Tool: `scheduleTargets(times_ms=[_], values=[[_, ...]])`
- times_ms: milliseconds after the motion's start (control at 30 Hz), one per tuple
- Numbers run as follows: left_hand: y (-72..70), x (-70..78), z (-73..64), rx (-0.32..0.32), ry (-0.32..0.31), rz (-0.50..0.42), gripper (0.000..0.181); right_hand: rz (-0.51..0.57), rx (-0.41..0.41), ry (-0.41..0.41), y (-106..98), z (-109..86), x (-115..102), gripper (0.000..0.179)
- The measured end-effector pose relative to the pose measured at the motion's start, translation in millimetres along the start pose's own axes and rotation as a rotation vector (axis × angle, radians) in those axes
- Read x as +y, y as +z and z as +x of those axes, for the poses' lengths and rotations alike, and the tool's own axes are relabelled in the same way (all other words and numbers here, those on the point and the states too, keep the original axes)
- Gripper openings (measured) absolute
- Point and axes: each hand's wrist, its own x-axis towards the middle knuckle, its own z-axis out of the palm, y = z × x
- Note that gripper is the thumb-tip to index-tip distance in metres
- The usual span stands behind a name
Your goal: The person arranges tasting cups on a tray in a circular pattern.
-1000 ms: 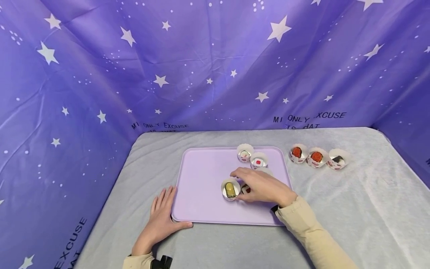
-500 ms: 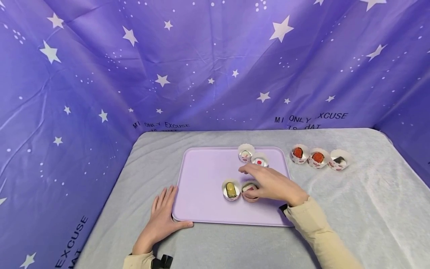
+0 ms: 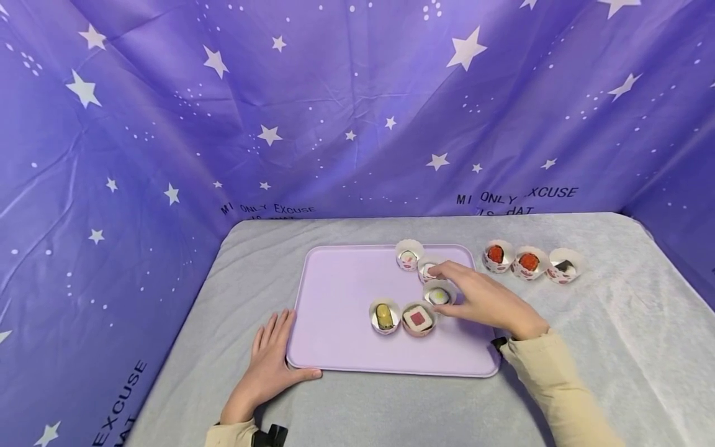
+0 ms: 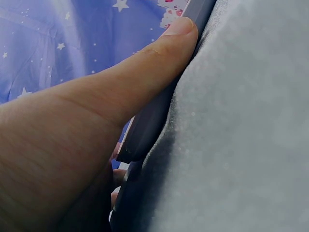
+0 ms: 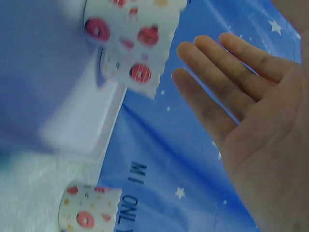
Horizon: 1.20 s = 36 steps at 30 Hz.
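My left hand (image 3: 267, 360) rests at the near-left corner of a lilac tray (image 3: 337, 292), fingers straight along the left side and thumb (image 4: 159, 55) along the front edge. Over the tray's right part is my right hand (image 3: 483, 299), fingers spread. Its thumb and fingers lie around a paper cup (image 3: 439, 295) holding a sushi piece with a yellow-green centre; the right wrist view shows its fingers relaxed, with nothing gripped. Partly behind the fingertips is another cup (image 3: 427, 271). Nearer the front stand a cup with yellow-topped sushi (image 3: 384, 316) and one with square, red-centred sushi (image 3: 418, 318).
One more cup (image 3: 409, 256) stands at the tray's back edge. Right of the tray, on the grey cloth (image 3: 603, 335), three cups stand in a row: two with orange-red-topped sushi (image 3: 495, 254) and one with black-and-white sushi (image 3: 564, 267). A purple starry curtain (image 3: 335, 112) hangs behind.
My right hand has let go near the front cups and moved right and slightly back, uncovering the red-centred sushi and the yellow-green-centred one. My left hand has stayed still.
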Motion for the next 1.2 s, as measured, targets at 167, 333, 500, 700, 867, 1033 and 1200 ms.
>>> scheduleTargets(times_ms=[167,333,500,700,867,1033,1200], values=[[0.5,1.0,-0.3,-0.004,-0.006,-0.001,0.131,0.018,0.006,0.046,-6,-8.0,13,0.066],[0.3,0.4,0.0,0.0,-0.004,0.001,0.13,0.017,0.03,0.065,-12,-12.9,22,0.062],[-0.4,-0.3,-0.6,0.001,-0.004,0.0,0.13,0.01,0.052,0.095,-19,-18.8,29,0.06],[-0.8,-0.6,0.2,0.002,-0.003,0.006,0.131,0.023,0.103,0.112,-30,-26.7,38,0.057],[-0.8,-0.8,0.7,-0.001,-0.004,0.0,0.131,0.014,0.116,0.125,-37,-33.0,47,0.06],[-0.2,-0.8,0.4,-0.004,-0.003,-0.004,0.131,-0.01,0.126,0.13,-39,-38.5,54,0.055],[0.4,-0.5,0.7,-0.006,-0.004,0.001,0.13,-0.042,0.159,0.131,-40,-44.6,61,0.055]])
